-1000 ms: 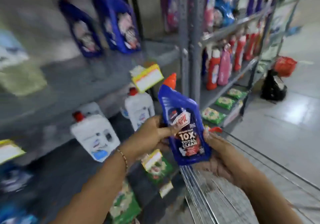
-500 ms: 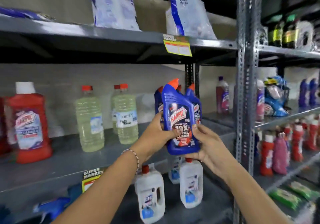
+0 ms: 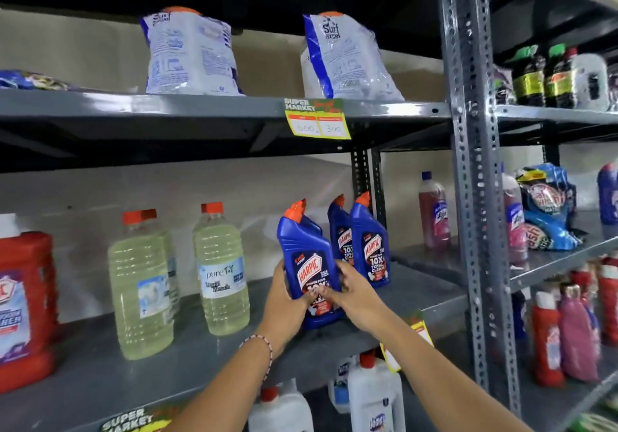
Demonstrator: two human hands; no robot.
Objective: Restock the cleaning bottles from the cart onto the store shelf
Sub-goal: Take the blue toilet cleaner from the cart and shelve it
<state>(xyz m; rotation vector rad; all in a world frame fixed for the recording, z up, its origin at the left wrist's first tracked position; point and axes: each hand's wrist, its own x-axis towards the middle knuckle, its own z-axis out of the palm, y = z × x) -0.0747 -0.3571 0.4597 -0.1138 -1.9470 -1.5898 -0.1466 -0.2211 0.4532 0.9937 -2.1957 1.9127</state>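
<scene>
A blue Harpic bottle [image 3: 306,261] with an orange cap stands upright on the grey middle shelf [image 3: 187,361], near its front edge. My left hand [image 3: 284,301] grips its left side and my right hand [image 3: 351,292] grips its lower right side. Two more blue Harpic bottles [image 3: 366,241] stand just behind and to the right of it. The cart is out of view.
Two pale yellow bleach bottles [image 3: 220,271] and a red jug [image 3: 23,301] stand to the left on the same shelf. Detergent bags [image 3: 341,60] sit on the shelf above. A steel upright [image 3: 475,197] borders the bay on the right. White bottles [image 3: 374,395] stand below.
My view has swung up from the cart to the shelf. Both hands carried the blue bottle forward and lowered it onto the middle shelf in front of the other two.
</scene>
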